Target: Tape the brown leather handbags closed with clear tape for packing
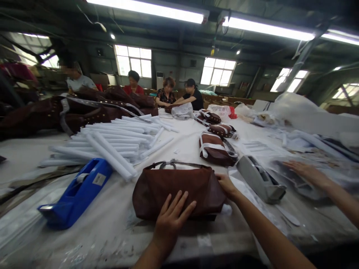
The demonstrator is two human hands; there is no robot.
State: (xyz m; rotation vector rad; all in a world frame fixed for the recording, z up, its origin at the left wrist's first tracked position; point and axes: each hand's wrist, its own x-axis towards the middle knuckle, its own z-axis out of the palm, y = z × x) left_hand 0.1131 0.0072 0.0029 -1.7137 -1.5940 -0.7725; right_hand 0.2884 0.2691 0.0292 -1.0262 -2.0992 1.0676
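Observation:
A brown handbag (pixel 174 186) lies on the white-covered table in front of me, its dark strap along the top edge. My left hand (pixel 174 216) rests flat on the bag's near face with its fingers spread. At the bag's right end, my right hand (pixel 226 186) grips the upper corner; some of its fingers are hidden behind the bag. A bit of white stuffing (pixel 226 209) pokes out by the bag's lower right.
Left stands a blue tape dispenser (pixel 81 190), right a grey one (pixel 260 179). White rolls (pixel 112 142) are piled behind. More wrapped brown bags (pixel 215 147) line the table. A co-worker's hand (pixel 305 172) is over plastic at right. Several people sit at the far side.

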